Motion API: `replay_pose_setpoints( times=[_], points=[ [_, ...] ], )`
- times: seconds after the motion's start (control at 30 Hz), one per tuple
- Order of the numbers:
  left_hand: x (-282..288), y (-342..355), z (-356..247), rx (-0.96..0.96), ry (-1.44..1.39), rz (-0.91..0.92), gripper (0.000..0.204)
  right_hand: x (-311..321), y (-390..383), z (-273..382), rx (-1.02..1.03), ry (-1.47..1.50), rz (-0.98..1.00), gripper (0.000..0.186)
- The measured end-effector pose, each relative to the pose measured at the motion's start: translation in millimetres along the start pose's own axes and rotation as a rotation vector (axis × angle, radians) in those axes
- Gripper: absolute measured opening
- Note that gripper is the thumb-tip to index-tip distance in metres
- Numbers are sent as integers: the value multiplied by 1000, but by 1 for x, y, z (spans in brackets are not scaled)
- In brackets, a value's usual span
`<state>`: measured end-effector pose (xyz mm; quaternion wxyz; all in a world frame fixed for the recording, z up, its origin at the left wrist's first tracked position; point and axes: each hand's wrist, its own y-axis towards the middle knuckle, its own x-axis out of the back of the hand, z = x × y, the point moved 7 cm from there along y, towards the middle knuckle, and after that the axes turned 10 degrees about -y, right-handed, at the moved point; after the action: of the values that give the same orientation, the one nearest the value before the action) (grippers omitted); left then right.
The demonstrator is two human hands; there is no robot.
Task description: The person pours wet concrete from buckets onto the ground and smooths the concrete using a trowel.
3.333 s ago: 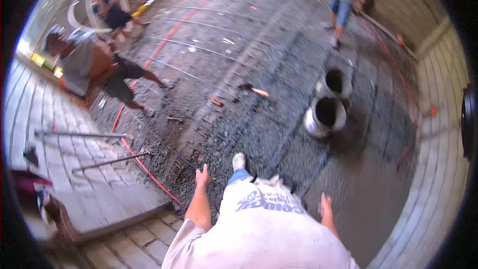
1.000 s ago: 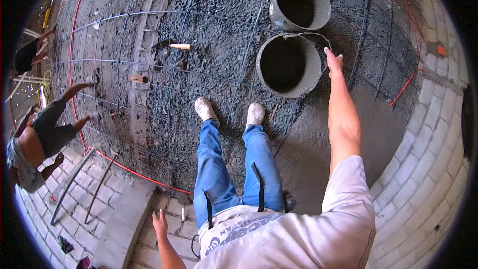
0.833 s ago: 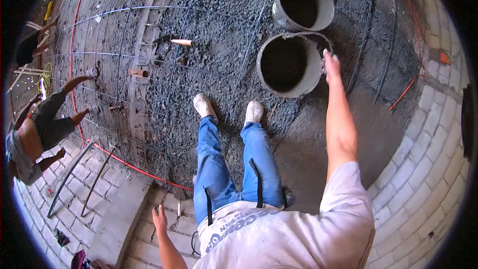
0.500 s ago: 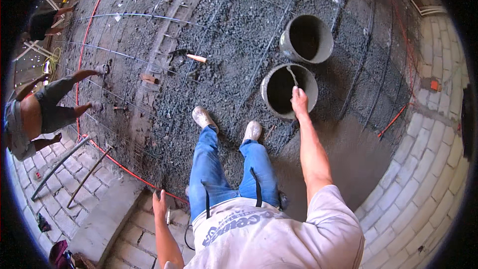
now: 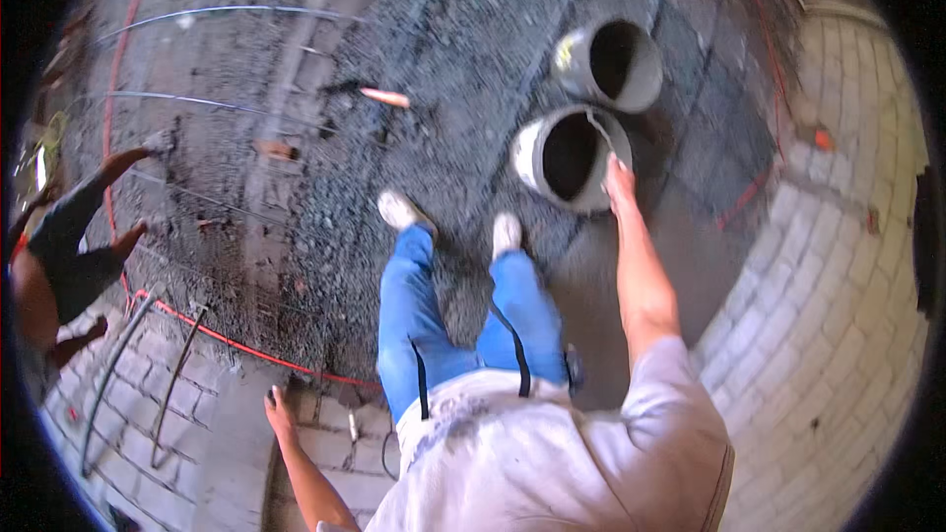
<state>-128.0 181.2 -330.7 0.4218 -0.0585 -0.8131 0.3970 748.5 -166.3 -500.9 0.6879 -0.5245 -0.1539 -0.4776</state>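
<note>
My right hand [image 5: 619, 185] is closed around the thin, pale handle [image 5: 598, 128] of a grey bucket [image 5: 529, 153]. That bucket has a dark interior and leans with its mouth toward me; blur hides whether it touches the ground. Just beyond it is a second grey bucket [image 5: 642, 79], also dark inside, with no hand on it. My left hand [image 5: 280, 412] hangs out to the left, above a concrete ledge, its fingers apart and nothing visible in them.
Gravel [image 5: 335, 172] with steel bars [image 5: 236, 10] across it spreads ahead of my boots. Smooth wet-looking concrete [image 5: 650, 276] lies by my right leg. A red hose or cord [image 5: 227, 340] curves along the left edge. Another person [image 5: 74, 246] is at far left. A block wall [image 5: 798, 305] curves along the right.
My right hand has moved slightly right and up with the handle, and the bucket has shifted and tilted a little. My left hand has swung outward to the left. The view has also shifted.
</note>
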Motion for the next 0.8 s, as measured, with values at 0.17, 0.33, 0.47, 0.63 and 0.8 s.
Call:
replay_pose_setpoints(
  times=[0.17,0.33,0.47,0.63,0.8],
  points=[
    [17,28,30,100,-9,-22,68,-41,-30,-21,9,4,168,40],
    [-65,0,-2,80,77,92,78,-22,-40,3,83,52,211,39],
    [-64,-56,25,24,-79,40,82,-44,-41,10,99,162,198,39],
    [-114,-95,-36,-169,196,194,65,4,-45,-15,-12,274,176,38],
    [-84,-20,-94,-654,458,281,38,-9,-103,-23,-13,105,211,46]
  ],
)
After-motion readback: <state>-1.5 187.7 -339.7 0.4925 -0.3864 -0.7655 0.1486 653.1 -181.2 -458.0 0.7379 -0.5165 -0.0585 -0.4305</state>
